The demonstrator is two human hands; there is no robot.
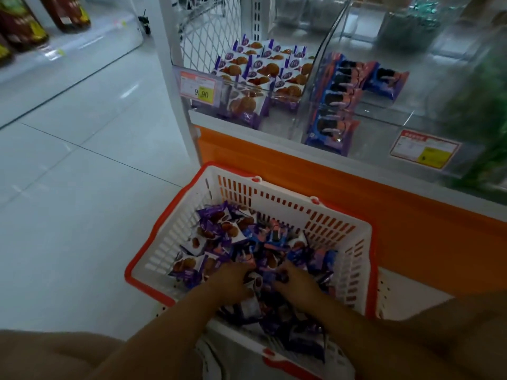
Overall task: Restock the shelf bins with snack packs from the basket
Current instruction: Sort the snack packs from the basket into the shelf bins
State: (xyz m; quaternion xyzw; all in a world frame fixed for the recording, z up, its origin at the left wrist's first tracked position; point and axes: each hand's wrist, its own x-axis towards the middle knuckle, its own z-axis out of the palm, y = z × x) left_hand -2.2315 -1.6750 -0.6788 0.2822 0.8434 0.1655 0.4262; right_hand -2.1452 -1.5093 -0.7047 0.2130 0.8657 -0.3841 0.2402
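Down in the head view, both bare forearms come in from the bottom edge and slope forward into the basket (274,198), a white slotted one with an orange rim that sits on a low white perforated ledge (397,297) against the shelf's orange front panel (356,204). The left hand (233,281) lies knuckles up near the middle of the basket, wrist bent down, its fingers curled into the heap of packs (219,231) and closed round some of them. The right hand (297,281) is just beside it, apart by a narrow gap, also palm down, its fingers (279,277) hooked and gripping packs at their tips; the blur hides how many each hand holds. The packs cover the basket floor, purple-and-white ones mostly toward the far left corner, blue-and-pink ones toward the right side and the near edge. Above the panel stand clear bins: the left bin (299,86) has rows of purple-and-white packs stacked toward its back left corner, and the next bin (384,116) has blue-and-pink packs lined along its left wall. One price tag (200,89) hangs on the left bin's front, another (425,149) on the next bin's front. Blurred green goods (482,111) fill the far right, and dark bottles (24,23) stand on a shelf at the top left across the pale tiled floor (82,160).
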